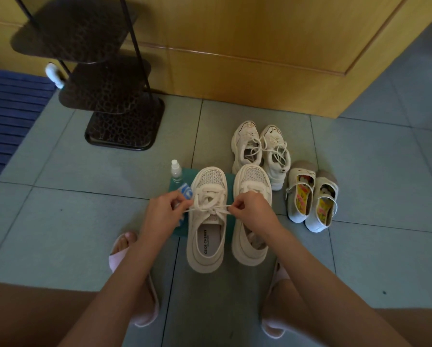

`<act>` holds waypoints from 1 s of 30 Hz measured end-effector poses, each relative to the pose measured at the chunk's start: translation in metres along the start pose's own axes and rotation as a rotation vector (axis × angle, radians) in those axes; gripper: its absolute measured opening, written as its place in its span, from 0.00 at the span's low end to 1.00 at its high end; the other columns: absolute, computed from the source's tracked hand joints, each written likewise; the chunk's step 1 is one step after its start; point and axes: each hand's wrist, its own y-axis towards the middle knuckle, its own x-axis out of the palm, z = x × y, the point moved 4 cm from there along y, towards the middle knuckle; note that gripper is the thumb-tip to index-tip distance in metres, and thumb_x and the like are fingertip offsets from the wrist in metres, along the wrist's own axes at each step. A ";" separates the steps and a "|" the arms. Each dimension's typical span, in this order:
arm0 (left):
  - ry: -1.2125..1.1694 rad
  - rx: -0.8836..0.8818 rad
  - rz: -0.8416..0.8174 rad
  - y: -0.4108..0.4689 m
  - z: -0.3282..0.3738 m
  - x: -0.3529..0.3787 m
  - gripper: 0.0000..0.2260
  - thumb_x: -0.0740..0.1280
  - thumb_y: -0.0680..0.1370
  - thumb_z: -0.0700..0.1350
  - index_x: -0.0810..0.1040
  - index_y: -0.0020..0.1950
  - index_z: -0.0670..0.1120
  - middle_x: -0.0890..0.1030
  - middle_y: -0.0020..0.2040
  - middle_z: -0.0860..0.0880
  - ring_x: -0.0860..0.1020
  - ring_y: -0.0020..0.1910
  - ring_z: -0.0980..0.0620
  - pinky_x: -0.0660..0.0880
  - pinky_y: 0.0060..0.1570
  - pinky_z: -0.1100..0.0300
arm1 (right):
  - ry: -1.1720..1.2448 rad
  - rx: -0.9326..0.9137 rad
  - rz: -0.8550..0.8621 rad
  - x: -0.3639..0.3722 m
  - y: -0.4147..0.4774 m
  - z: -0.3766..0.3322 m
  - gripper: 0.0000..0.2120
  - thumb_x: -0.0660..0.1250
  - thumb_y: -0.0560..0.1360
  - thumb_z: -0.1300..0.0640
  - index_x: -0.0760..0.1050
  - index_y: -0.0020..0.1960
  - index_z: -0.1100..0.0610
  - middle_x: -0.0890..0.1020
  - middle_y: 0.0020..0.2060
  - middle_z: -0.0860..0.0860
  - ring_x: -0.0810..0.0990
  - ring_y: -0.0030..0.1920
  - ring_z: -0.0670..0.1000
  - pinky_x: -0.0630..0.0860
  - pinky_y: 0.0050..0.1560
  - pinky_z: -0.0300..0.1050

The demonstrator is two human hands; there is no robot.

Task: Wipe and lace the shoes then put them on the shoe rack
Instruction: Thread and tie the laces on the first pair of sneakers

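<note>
Two cream platform sneakers stand side by side on a green cloth [176, 182] on the tiled floor. The left sneaker [207, 236] has its white lace [209, 209] pulled out to both sides. My left hand [166, 205] pinches the lace's left end. My right hand [250, 206] pinches the right end, in front of the right sneaker [251, 246]. A dark metal shoe rack [107, 78] with patterned shelves stands at the back left, nothing on the shelves that show.
A small spray bottle [176, 170] and a blue-white packet [186, 192] lie by the cloth. A white laced pair [260, 151] and a strapped pair [312, 199] sit to the right. A wooden door [260, 46] is behind, a blue mat [12, 108] at left. My slippered feet are below.
</note>
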 end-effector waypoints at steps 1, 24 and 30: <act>-0.003 -0.009 0.002 0.000 -0.002 0.000 0.05 0.68 0.75 0.45 0.79 0.42 0.44 0.73 0.28 0.53 0.71 0.25 0.61 0.67 0.26 0.74 | 0.001 0.007 -0.001 0.000 0.000 0.001 0.11 0.67 0.75 0.56 0.81 0.42 0.64 0.82 0.37 0.60 0.80 0.39 0.56 0.74 0.38 0.46; -0.160 0.024 0.034 0.006 0.041 -0.004 0.10 0.60 0.80 0.47 0.80 0.53 0.48 0.81 0.46 0.52 0.77 0.41 0.59 0.72 0.37 0.69 | 0.267 0.124 0.197 -0.041 -0.015 0.034 0.06 0.67 0.74 0.62 0.82 0.48 0.55 0.80 0.39 0.46 0.73 0.34 0.40 0.68 0.36 0.34; -0.022 0.165 -0.233 -0.008 0.078 0.040 0.07 0.65 0.77 0.44 0.80 0.53 0.50 0.81 0.48 0.54 0.77 0.46 0.57 0.74 0.50 0.61 | 0.079 0.045 0.084 -0.048 -0.026 0.047 0.04 0.73 0.69 0.55 0.80 0.43 0.49 0.74 0.39 0.45 0.72 0.41 0.45 0.65 0.35 0.30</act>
